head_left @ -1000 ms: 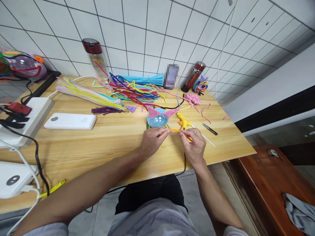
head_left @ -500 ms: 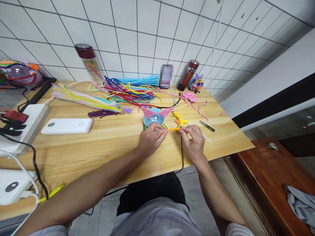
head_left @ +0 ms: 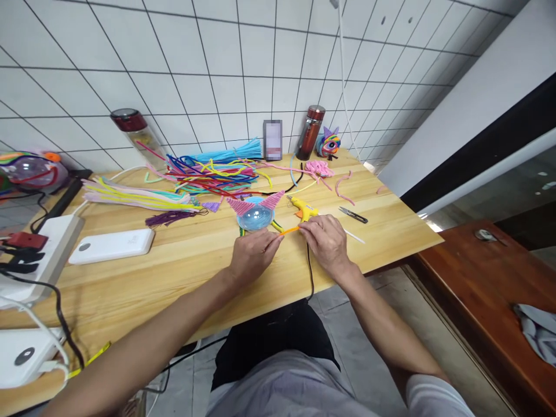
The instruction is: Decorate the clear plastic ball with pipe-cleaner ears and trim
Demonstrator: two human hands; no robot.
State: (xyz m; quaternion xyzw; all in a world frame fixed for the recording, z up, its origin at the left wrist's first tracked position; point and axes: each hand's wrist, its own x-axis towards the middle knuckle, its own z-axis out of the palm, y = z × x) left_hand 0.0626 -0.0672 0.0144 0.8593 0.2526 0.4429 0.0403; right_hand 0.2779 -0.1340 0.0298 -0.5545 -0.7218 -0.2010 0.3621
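An orange strip (head_left: 290, 230) is stretched between my two hands above the front part of the table. My left hand (head_left: 254, 253) pinches its left end, and the fingers of my right hand (head_left: 325, 244) close on the right end. Just behind my left hand is a clear blue ball (head_left: 256, 215) with two pink pointed ears (head_left: 273, 200). A yellow glue gun (head_left: 304, 209) lies beyond my right hand, its rear partly hidden by the fingers. Small black snips (head_left: 353, 215) rest to the right of it.
Colourful pipe cleaners (head_left: 212, 174) are heaped at the back, near a glass bottle (head_left: 138, 134), a phone (head_left: 273, 140) and a red flask (head_left: 311, 133). A white power bank (head_left: 112, 246) and a power strip (head_left: 43, 255) are on the left. A black cord hangs over the front edge.
The view has shifted, so the table items appear further left. My right hand has turned, its back now more towards the camera. Both hands still hold the orange strip.
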